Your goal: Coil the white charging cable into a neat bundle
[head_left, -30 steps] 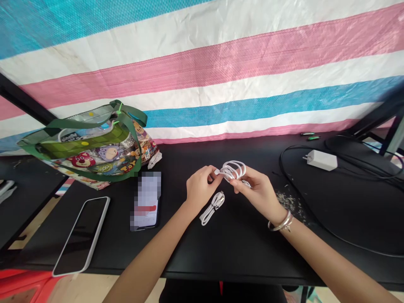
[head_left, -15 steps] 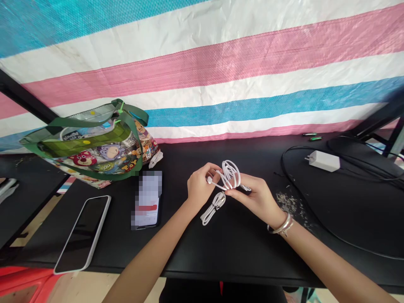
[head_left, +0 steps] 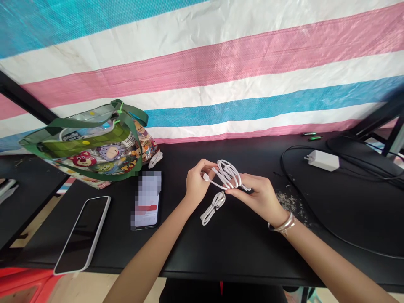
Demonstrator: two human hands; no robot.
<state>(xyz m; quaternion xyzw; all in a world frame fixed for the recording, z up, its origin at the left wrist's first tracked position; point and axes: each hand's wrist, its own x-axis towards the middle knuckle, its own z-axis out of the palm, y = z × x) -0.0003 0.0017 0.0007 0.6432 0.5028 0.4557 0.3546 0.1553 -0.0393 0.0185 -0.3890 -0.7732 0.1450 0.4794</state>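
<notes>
Both my hands are over the middle of the black table [head_left: 240, 248], holding a white coiled cable [head_left: 227, 173]. My right hand [head_left: 257, 194] pinches the bundle of loops from the right. My left hand [head_left: 197, 182] grips the cable's free end, with the plug between thumb and fingers and a short stretch of cable running to the coil. A second white cable [head_left: 212, 207], folded into a small bundle, lies on the table just below my hands. A bangle sits on my right wrist.
A cartoon-print tote bag [head_left: 94, 145] with green straps stands at the back left. Two phones lie left of my hands: a dark-screened phone [head_left: 82, 233] and a phone with a lit screen [head_left: 147, 198]. A white charger [head_left: 323, 160] and black cables [head_left: 303, 208] lie right.
My left hand has drawn the cable's end out a little to the left of the coil. The coil has tilted in my right hand. The folded cable on the table stayed put.
</notes>
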